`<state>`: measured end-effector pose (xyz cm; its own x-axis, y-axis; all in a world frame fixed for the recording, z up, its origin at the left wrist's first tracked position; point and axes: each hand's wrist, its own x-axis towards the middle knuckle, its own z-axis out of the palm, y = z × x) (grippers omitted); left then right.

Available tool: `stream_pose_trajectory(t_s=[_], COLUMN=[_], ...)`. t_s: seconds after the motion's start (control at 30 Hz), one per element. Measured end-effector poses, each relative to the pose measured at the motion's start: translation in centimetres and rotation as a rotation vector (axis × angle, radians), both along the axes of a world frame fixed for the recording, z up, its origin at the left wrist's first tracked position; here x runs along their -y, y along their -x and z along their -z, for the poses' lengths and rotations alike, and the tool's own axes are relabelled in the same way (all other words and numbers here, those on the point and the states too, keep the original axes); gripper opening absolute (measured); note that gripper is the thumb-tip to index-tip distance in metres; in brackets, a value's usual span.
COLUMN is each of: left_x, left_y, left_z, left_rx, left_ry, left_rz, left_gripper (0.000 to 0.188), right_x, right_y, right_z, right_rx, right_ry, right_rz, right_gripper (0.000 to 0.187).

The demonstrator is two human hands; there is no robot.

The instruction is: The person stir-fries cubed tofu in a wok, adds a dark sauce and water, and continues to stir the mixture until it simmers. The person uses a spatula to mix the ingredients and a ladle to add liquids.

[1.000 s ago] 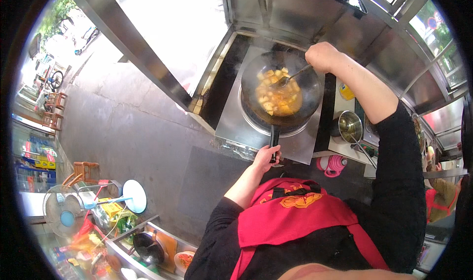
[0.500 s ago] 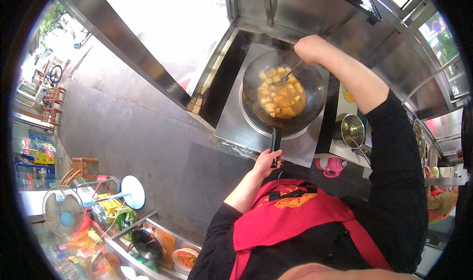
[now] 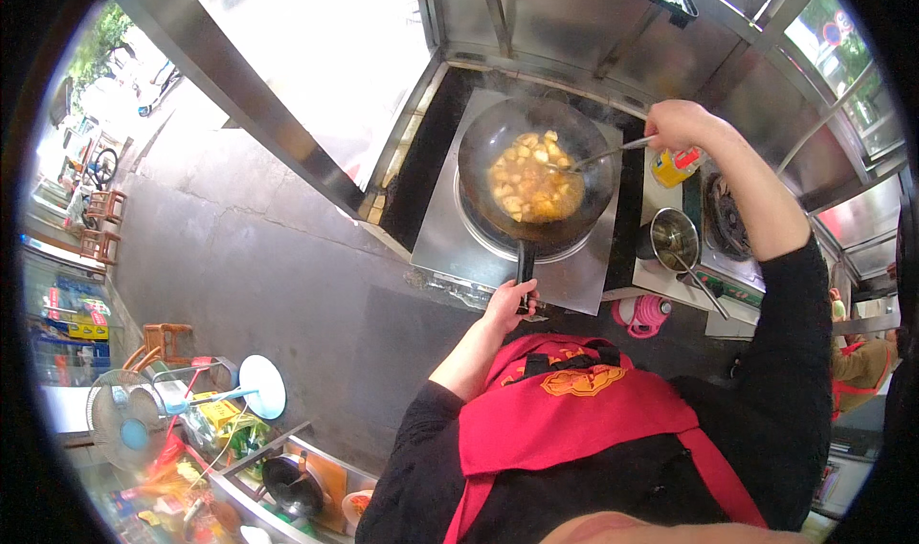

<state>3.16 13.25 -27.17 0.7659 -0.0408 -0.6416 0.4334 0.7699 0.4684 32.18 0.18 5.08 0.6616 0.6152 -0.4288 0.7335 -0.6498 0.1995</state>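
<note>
My left hand [image 3: 510,305] is closed round the black handle of a dark wok [image 3: 483,152], which sits on a stove with a steel top [image 3: 440,228]. Yellowish chunks of food [image 3: 536,176] lie in brownish liquid inside it, and faint steam rises. Out past the wok's right rim, my right hand [image 3: 678,126] grips the end of a metal ladle [image 3: 613,152]. The ladle slants down over the rim, its head partly hidden among the chunks at their right side.
Right of the stove stand a pot [image 3: 672,238] with another ladle in it, a yellow-and-red container [image 3: 675,168] and a burner [image 3: 728,214]. Below them is a pink jug-like object [image 3: 641,314]. A fan [image 3: 126,420] stands lower left, near a tray holding a second wok [image 3: 292,487].
My right hand has moved right, away from above the wok, and the ladle's head has shifted toward the right of the food. My left hand stays on the handle. The view has shifted slightly.
</note>
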Motion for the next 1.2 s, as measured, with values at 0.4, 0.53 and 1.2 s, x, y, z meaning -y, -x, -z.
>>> stream_pose_trajectory(t_s=[0.4, 0.53, 1.2], left_x=[0.2, 0.2, 0.2], left_y=[0.1, 0.1, -0.1], left_z=[-1.2, -0.9, -1.6], left_rx=[-0.005, -0.009, -0.031], left_ry=[-0.022, -0.011, -0.01], left_rz=[-0.004, -0.007, -0.029], left_gripper=[0.017, 0.017, 0.014], right_x=[-2.0, -2.8, -10.8], right_y=[5.5, 4.4, -0.3], right_z=[0.0, -0.3, -0.1], right_rx=[0.122, 0.159, 0.183], right_ry=[0.143, 0.11, 0.287], right_rz=[-0.366, -0.427, -0.749], right_gripper=[0.008, 0.007, 0.021])
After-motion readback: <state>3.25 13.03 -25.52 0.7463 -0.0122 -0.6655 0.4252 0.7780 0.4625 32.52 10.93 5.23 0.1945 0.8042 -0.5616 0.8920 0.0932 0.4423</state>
